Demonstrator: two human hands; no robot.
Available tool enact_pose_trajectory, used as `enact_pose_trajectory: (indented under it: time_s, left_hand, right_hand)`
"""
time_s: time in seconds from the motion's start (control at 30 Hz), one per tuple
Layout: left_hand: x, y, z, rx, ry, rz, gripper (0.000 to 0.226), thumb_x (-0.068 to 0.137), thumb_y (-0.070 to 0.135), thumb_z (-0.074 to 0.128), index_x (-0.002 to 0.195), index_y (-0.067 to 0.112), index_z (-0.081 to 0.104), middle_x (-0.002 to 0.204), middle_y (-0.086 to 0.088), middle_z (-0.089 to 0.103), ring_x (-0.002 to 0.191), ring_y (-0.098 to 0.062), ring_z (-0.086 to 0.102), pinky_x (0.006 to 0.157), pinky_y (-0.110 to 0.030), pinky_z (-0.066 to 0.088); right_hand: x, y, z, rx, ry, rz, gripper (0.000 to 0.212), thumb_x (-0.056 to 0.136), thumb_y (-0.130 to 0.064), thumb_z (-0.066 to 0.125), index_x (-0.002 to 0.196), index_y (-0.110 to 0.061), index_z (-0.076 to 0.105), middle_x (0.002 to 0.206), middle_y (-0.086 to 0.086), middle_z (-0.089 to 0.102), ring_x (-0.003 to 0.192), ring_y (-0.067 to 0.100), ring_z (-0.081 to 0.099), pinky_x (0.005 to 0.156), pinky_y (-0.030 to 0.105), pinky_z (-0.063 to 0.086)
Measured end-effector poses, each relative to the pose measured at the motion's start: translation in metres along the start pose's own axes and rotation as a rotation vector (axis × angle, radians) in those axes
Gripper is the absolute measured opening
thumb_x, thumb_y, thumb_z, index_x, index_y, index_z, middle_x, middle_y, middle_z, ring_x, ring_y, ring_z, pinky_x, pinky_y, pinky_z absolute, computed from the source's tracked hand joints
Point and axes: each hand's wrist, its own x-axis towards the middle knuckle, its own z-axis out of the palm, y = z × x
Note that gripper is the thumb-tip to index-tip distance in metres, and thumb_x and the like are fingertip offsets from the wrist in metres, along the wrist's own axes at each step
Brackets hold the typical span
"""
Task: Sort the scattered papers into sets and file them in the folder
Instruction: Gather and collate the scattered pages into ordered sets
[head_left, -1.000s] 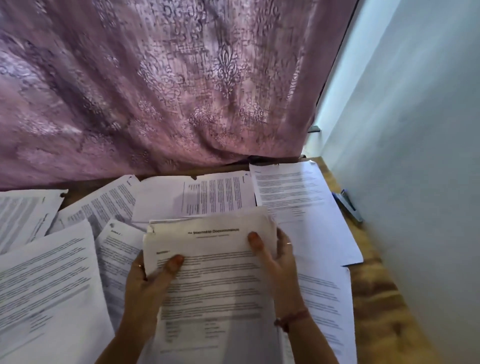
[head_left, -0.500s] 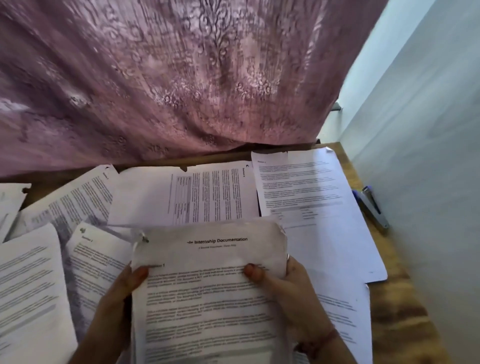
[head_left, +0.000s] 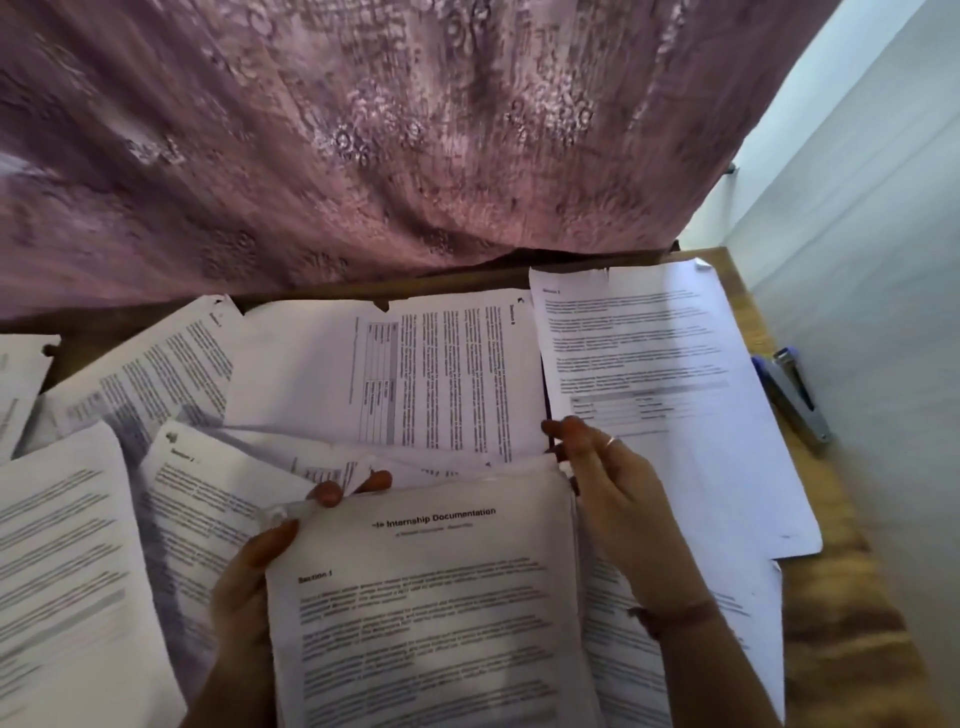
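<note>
Mauve patterned curtain fabric (head_left: 363, 135) hangs across the far side of the head view, and a pale wall (head_left: 878, 249) closes off the right. Below them, a wooden surface (head_left: 852, 613) is mostly covered by scattered printed papers.

Head view, task items:
1. My left hand (head_left: 260, 577) holds a stapled set (head_left: 431, 608) by its upper left corner. The thumb lies on the front page and the fingertips (head_left: 327, 492) curl over the top edge, so this grip pinches the set.
2. The front page of the set reads "Internship Documentation" with "Section 1" beneath. It sits nearest to me, centre bottom, raised over the other sheets.
3. My right hand (head_left: 618, 499) is at the set's upper right corner, fingers extended and loosely spread. One fingertip touches the lower left edge of the right sheet (head_left: 660, 364); whether this grip closes on anything, I cannot tell.
4. A sideways sheet (head_left: 415, 374) with a table lies beyond the set, overlapping a slanted sheet (head_left: 156, 374) to its left.
5. A near left sheet (head_left: 67, 582) lies flat at the left margin.

Other items:
1. A stapler (head_left: 797, 400) lies at the right edge of the surface, against the wall, just beside the right sheet.
2. A bracelet (head_left: 675, 618) circles my right wrist.
</note>
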Motion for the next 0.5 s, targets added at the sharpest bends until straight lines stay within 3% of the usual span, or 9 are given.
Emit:
enact_pose_trajectory:
  time_s: [0.1, 0.17, 0.23, 0.3, 0.4, 0.5]
  left_hand:
    - [0.000, -0.008, 0.015, 0.066, -0.107, 0.048, 0.043, 0.093, 0.017, 0.032, 0.129, -0.001, 0.048, 0.151, -0.030, 0.026, 0.140, -0.047, 0.022, 0.116, -0.056, 0.005]
    - [-0.002, -0.016, 0.017, -0.021, -0.293, -0.053, 0.044, 0.072, 0.012, 0.067, 0.114, 0.003, 0.062, 0.145, -0.030, 0.039, 0.129, -0.047, 0.043, 0.104, -0.062, 0.035]
    - [-0.004, -0.017, 0.018, 0.194, -0.118, 0.024, 0.060, 0.041, 0.012, 0.085, 0.099, 0.011, 0.071, 0.135, -0.025, 0.054, 0.117, -0.043, 0.058, 0.087, -0.058, 0.052]
    - [-0.006, -0.016, 0.020, 0.261, -0.092, 0.031, 0.062, 0.039, 0.011, 0.086, 0.099, 0.013, 0.072, 0.131, -0.022, 0.059, 0.114, -0.040, 0.061, 0.081, -0.052, 0.057]
    - [-0.010, -0.016, 0.017, 0.355, -0.095, 0.057, 0.052, 0.061, 0.003, 0.070, 0.112, 0.013, 0.070, 0.130, -0.016, 0.062, 0.114, -0.036, 0.062, 0.077, -0.040, 0.058]
    - [-0.013, -0.020, 0.014, 0.609, 0.064, 0.170, 0.047, 0.078, -0.001, 0.058, 0.116, 0.023, 0.069, 0.113, -0.007, 0.072, 0.102, -0.029, 0.069, 0.070, -0.032, 0.058]
  right_hand:
    - [0.011, -0.007, 0.003, -0.386, 0.023, -0.056, 0.034, 0.095, -0.046, 0.050, 0.119, -0.027, 0.066, 0.106, -0.008, 0.065, 0.094, 0.011, 0.062, 0.087, 0.031, 0.050]
    - [0.013, -0.010, 0.006, -0.500, 0.034, -0.059, 0.036, 0.095, -0.043, 0.051, 0.125, -0.025, 0.062, 0.114, -0.006, 0.062, 0.101, 0.014, 0.060, 0.094, 0.034, 0.049]
    - [0.014, -0.014, 0.008, -0.559, 0.071, -0.050, 0.036, 0.095, -0.043, 0.052, 0.124, -0.023, 0.062, 0.114, -0.004, 0.062, 0.100, 0.016, 0.059, 0.092, 0.034, 0.049]
    - [0.016, -0.016, 0.008, -0.569, 0.090, -0.030, 0.037, 0.094, -0.043, 0.055, 0.124, -0.022, 0.062, 0.112, -0.004, 0.063, 0.098, 0.015, 0.059, 0.090, 0.032, 0.049]
    - [0.020, -0.020, 0.009, -0.492, 0.092, 0.007, 0.038, 0.090, -0.042, 0.060, 0.123, -0.022, 0.063, 0.108, -0.006, 0.068, 0.095, 0.013, 0.062, 0.087, 0.028, 0.047]
    - [0.030, -0.021, 0.012, -0.389, 0.113, 0.035, 0.037, 0.088, -0.041, 0.064, 0.118, -0.021, 0.065, 0.099, -0.005, 0.071, 0.088, 0.015, 0.065, 0.085, 0.030, 0.051]
